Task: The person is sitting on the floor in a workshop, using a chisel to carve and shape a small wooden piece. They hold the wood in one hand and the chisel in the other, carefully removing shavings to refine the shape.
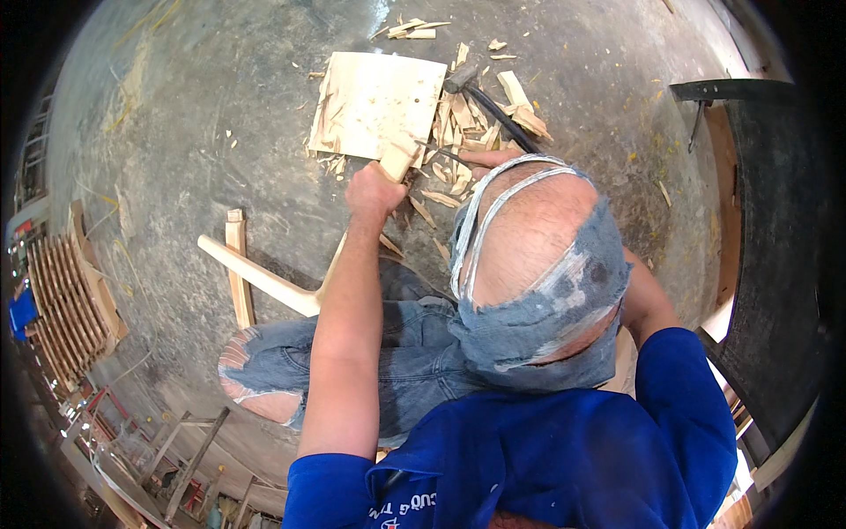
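Observation:
My left hand is closed round a pale wooden bar, whose far end rests on the near edge of a flat pale board on the floor. Beside that end is the thin dark blade of a chisel-like tool. My right hand grips this tool, its fingers partly showing past my raised knee; the rest of the hand is hidden. Just beyond lies a hammer, its head by the board's right edge and its black handle slanting toward my knee.
Split wood chips litter the concrete floor around the board. To my left lie an angled wooden piece and a short wooden bar. A slatted wooden stack stands far left; a dark panel rises at right.

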The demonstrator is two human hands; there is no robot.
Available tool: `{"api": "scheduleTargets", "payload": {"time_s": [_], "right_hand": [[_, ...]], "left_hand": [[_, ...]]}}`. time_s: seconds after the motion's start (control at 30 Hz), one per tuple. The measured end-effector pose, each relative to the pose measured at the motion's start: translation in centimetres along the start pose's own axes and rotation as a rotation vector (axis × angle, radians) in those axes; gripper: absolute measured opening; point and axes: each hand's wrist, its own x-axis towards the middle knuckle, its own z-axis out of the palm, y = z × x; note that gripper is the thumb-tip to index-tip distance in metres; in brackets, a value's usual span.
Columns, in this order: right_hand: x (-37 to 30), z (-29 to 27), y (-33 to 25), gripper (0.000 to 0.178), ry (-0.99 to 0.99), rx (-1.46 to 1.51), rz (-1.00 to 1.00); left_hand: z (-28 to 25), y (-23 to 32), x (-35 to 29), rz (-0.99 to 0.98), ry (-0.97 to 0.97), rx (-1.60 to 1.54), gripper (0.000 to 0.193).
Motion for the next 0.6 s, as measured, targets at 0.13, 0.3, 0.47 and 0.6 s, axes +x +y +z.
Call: {"api": "scheduleTargets", "payload": {"time_s": [0.13, 0.3, 0.47, 0.6], "right_hand": [[0.5, 0.6, 1.0, 0.048, 0.017, 0.046, -0.025], [0.0, 0.8, 1.4, 0.047, 0.054, 0.113, -0.037], [0.2, 2.0, 1.6, 0.047, 0.089, 0.165, -0.070], [0.4, 2.1, 2.2, 0.046, 0.146, 0.224, -0.065]], "left_hand": [[0.0, 0.1, -0.2, -0.003, -0.009, 0.006, 0.046], [-0.1, 0.1, -0.2, 0.014, 0.002, 0.011, 0.048], [-0.2, -0.8, -0.6, 0.004, -0.009, -0.047, 0.048], [-0.3, 0.4, -0.6, 0.002, 0.004, -0.002, 0.045]]}}
